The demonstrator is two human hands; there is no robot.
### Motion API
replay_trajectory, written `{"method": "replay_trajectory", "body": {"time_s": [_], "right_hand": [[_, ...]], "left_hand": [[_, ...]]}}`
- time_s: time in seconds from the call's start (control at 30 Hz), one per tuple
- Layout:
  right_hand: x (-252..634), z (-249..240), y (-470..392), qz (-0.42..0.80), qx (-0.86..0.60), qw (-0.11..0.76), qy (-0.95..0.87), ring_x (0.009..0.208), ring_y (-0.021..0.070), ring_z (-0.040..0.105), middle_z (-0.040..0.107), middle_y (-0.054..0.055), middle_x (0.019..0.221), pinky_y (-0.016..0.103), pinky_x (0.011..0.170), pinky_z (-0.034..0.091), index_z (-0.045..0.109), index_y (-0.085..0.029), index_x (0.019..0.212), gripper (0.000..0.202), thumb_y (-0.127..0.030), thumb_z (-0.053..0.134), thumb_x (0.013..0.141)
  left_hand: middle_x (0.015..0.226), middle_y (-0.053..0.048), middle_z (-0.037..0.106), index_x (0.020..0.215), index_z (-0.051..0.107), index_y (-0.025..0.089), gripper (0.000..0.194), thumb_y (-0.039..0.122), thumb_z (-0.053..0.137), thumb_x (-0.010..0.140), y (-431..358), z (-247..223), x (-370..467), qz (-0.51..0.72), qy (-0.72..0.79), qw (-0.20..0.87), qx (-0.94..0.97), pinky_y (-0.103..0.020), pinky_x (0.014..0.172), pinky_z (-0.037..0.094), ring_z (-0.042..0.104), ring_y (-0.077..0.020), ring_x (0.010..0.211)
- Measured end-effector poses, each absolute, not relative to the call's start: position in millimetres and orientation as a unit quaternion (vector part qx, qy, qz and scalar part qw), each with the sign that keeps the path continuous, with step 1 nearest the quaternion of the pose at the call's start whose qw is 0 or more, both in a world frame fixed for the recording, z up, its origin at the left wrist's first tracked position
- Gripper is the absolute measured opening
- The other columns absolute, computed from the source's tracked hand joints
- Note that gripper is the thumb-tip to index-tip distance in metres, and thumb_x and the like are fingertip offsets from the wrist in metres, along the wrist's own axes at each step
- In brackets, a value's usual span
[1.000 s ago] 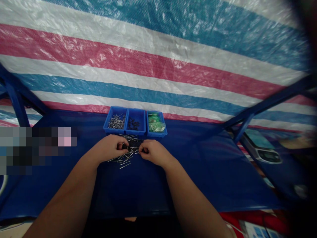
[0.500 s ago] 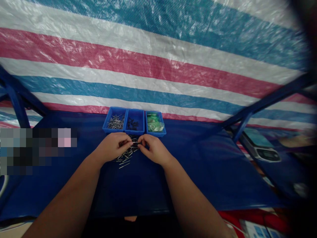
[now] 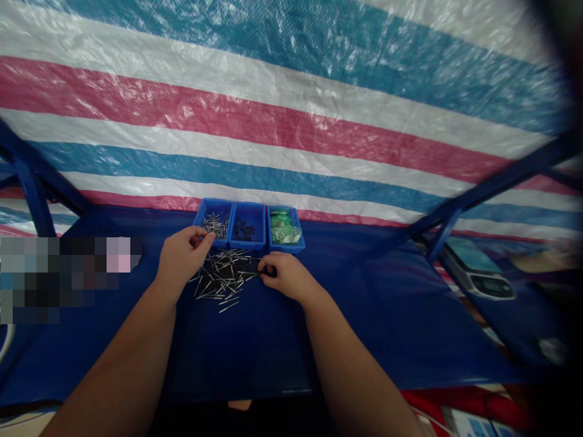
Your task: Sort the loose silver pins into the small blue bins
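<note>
On the table [image 3: 364, 315], a pile of pins [image 3: 225, 276] lay near, more pins [image 3: 216, 224] were left in the far left box [image 3: 217, 206], and whether the curled left hand [image 3: 182, 258] or right hand [image 3: 288, 277] held any, I couldn't tell.

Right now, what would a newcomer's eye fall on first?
The striped sheet in blue, white and red fills most of the upper half. Below, a pile of thin metallic pieces lies on the blue table, the right hand at its right edge. Behind it stand three blue bins, the left hand at the leftmost.
</note>
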State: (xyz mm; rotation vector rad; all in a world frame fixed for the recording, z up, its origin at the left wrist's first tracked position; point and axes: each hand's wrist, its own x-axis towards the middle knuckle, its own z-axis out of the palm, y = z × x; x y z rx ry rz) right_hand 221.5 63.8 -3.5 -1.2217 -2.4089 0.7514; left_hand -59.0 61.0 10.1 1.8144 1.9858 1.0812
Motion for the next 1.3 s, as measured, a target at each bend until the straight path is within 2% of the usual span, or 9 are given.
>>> {"method": "replay_trajectory", "body": {"time_s": [0.2,0.4,0.5,0.63,0.73,1.07,1.2,1.3], "right_hand": [[220.6,-5.1,63.9,0.253,-0.44,0.165,-0.846,0.076,0.0143,0.058,0.064,0.002,0.086,0.025,0.071,0.04,0.073,-0.021,0.098,0.021,-0.013,0.071,0.079],[220.0,1.9,62.9,0.259,-0.428,0.151,-0.853,0.079,0.0145,0.059,0.065,0.003,0.086,0.025,0.073,0.041,0.07,-0.019,0.09,0.011,-0.012,0.065,0.082],[221.7,6.1,61.5,0.284,-0.413,0.167,-0.849,0.073,0.0129,0.057,0.063,0.0,0.08,0.024,0.069,0.04,0.065,-0.019,0.085,0.01,-0.01,0.063,0.081],[222.8,8.7,60.3,0.352,-0.402,0.216,-0.818,0.061,0.01,0.052,0.057,-0.005,0.069,0.021,0.059,0.036,0.058,-0.019,0.082,0.012,-0.008,0.058,0.08],[221.5,7.9,61.2,0.372,-0.39,0.266,-0.799,0.06,0.0096,0.05,0.054,-0.005,0.067,0.021,0.058,0.036,0.057,-0.019,0.08,0.013,-0.006,0.055,0.077],[211.0,-0.5,62.9,0.389,-0.351,0.459,-0.718,0.071,0.0138,0.059,0.06,0.001,0.081,0.027,0.068,0.049,0.061,-0.02,0.088,0.005,-0.021,0.065,0.085],[201.9,-6.5,63.8,0.382,-0.34,0.495,-0.703,0.072,0.0143,0.06,0.06,0.001,0.081,0.028,0.069,0.051,0.062,-0.021,0.089,0.004,-0.023,0.066,0.087],[196.0,-11.9,66.8,0.383,-0.337,0.506,-0.695,0.079,0.0156,0.063,0.065,0.004,0.091,0.031,0.076,0.055,0.064,-0.023,0.101,0.013,-0.025,0.066,0.089]], "left_hand": [[0.059,0.003,0.059,0.095,0.077,0.022,0.026,0.041,0.06,0.089,55.2,12.7,-50.3,0.255,0.561,0.21,0.759,-0.026,0.054,0.034,0.054,-0.0139,0.054],[0.063,0.002,0.06,0.098,0.077,0.022,0.021,0.034,0.064,0.087,50.1,13.4,-32.5,0.165,0.502,0.251,0.811,-0.025,0.058,0.032,0.054,-0.0128,0.06],[0.066,0.001,0.063,0.096,0.077,0.022,0.018,0.031,0.066,0.085,49.4,12.2,-25.3,0.14,0.49,0.24,0.827,-0.027,0.062,0.034,0.056,-0.0146,0.066],[0.066,0.0,0.062,0.09,0.076,0.022,0.013,0.026,0.064,0.086,49.0,9.5,-19.8,0.13,0.482,0.23,0.835,-0.028,0.066,0.035,0.056,-0.0156,0.069],[0.066,0.001,0.06,0.087,0.075,0.022,0.012,0.024,0.063,0.085,48.2,7.8,-17.3,0.131,0.486,0.225,0.835,-0.028,0.065,0.036,0.055,-0.0154,0.068],[0.071,0.001,0.062,0.087,0.073,0.022,0.013,0.02,0.061,0.083,44.5,7.7,-11.6,0.138,0.492,0.205,0.835,-0.029,0.063,0.037,0.057,-0.0158,0.067],[0.076,-0.001,0.067,0.091,0.074,0.022,0.014,0.021,0.062,0.084,42.7,10.0,-7.4,0.14,0.49,0.195,0.838,-0.029,0.065,0.039,0.06,-0.0167,0.071],[0.08,-0.002,0.069,0.088,0.074,0.023,0.014,0.021,0.06,0.086,42.1,9.7,-5.4,0.129,0.482,0.186,0.846,-0.03,0.067,0.041,0.062,-0.0179,0.074]]}}
